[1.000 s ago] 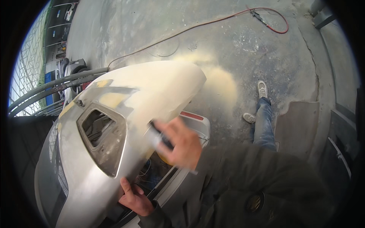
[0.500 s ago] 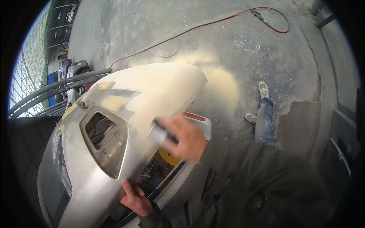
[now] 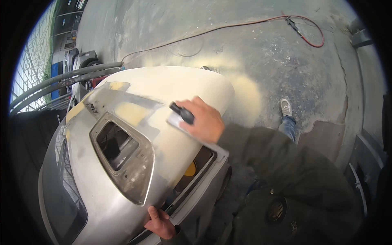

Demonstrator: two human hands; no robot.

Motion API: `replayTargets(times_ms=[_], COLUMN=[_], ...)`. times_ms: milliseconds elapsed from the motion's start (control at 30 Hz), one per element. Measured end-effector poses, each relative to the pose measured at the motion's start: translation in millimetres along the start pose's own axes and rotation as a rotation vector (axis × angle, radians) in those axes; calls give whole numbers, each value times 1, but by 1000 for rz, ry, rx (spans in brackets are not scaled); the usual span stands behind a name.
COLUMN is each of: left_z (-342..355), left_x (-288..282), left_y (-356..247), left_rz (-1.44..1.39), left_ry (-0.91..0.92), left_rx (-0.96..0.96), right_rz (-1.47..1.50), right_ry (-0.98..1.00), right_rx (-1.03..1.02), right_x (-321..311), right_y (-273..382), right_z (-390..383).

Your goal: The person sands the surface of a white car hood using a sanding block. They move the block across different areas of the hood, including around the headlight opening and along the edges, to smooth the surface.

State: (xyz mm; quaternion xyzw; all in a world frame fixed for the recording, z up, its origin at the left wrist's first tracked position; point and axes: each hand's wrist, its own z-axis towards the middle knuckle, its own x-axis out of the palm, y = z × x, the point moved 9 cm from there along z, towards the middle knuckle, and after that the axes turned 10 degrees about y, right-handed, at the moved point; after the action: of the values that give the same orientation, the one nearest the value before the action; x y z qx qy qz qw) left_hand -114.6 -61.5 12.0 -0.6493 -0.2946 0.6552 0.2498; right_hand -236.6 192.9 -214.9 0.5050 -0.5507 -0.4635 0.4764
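Hands (image 3: 207,122) at car body (image 3: 108,192), black-handled tool (image 3: 182,113), round jacket badge (image 3: 277,209)

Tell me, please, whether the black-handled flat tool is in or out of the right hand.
In: the right hand holds the tool, closed around its black handle, whose end protrudes.

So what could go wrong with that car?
Maybe a few things. The black-handled tool in the right hand could slip on the curved car panel and leave a mark. The left hand is at the panel's edge, so it might get scraped if that edge is sharp. And the looped red hose on the floor could trip someone walking there.
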Motion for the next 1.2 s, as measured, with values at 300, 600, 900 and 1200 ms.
replayTargets(times_ms=[300, 600, 900, 1200], left_z=[-14, -14, -17, -18], left_x=[-19, -18, -8, -3], left_y=[15, 17, 15, 5], left_rz=[-64, -26, -135, -42], left_ry=[-171, -99, -126, -143], left_rx=[-14, -58, -167, -205], right_rz=[92, -105, -84, -42], right_ry=[-112, -15, 54, 36], right_rx=[-101, -141, -112, -109], right_x=[11, -4, -1, 11], right_y=[-29, 13, 32, 49], right_z=[-81, 45, 36, -19])
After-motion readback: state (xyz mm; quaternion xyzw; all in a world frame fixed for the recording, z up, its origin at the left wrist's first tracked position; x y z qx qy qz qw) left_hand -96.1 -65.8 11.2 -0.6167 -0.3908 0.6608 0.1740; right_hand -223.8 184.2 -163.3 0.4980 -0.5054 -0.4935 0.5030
